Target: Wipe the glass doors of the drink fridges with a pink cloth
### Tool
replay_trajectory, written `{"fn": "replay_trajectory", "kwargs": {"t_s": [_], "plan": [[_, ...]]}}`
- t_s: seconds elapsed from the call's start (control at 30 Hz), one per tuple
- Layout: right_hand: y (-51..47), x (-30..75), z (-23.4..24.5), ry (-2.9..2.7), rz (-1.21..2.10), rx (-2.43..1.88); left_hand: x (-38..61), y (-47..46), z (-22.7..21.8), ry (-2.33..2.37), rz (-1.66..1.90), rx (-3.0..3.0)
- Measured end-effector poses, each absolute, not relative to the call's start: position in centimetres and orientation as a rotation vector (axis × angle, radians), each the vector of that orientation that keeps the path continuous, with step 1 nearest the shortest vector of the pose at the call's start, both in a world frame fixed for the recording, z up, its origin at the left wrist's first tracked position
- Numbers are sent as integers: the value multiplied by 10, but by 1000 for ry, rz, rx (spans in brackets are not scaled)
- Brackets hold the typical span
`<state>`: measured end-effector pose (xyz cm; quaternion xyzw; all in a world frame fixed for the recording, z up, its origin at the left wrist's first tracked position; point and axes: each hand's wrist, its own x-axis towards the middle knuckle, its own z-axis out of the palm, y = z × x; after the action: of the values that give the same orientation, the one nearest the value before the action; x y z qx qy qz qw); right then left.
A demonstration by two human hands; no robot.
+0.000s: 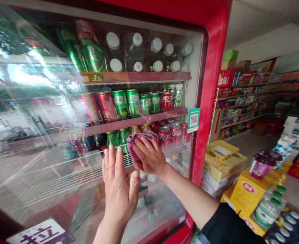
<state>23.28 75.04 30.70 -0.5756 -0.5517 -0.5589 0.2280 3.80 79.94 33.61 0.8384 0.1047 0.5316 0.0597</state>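
Observation:
My right hand [149, 156] presses a folded pink and grey cloth [132, 147] against the glass door [70, 176] of a red drinks fridge [207, 101]. Its fingers lie over the cloth, which covers part of the view of the lower shelf. To the left, my left hand [117, 186] is raised with the palm toward the glass, fingers straight and thumb apart, holding nothing. Whether it touches the pane I cannot tell. Behind the glass stand green cans [132, 101], red cola cans [164, 135] and white-capped bottles [156, 45] on shelves.
A QR-code sticker [193, 120] is on the door's right side and a pull sign [41, 232] at lower left. Yellow cartons [249, 189], a purple cup [259, 166] and water bottles [268, 210] stand at right. Stocked shelves [248, 98] line the shop behind. The glass reflects the street.

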Motion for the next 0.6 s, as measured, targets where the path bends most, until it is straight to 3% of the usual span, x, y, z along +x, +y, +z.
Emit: {"fn": "replay_trajectory", "kwargs": {"t_s": [0.2, 0.4, 0.6], "plan": [[698, 320, 337, -1234, -1471, -1747, 76, 773, 336, 286, 1596, 2515], [729, 291, 391, -700, -1293, -1718, 92, 759, 349, 256, 1609, 2483], [745, 250, 422, -1367, -1434, -1709, 98, 775, 376, 274, 1725, 2497]]}}
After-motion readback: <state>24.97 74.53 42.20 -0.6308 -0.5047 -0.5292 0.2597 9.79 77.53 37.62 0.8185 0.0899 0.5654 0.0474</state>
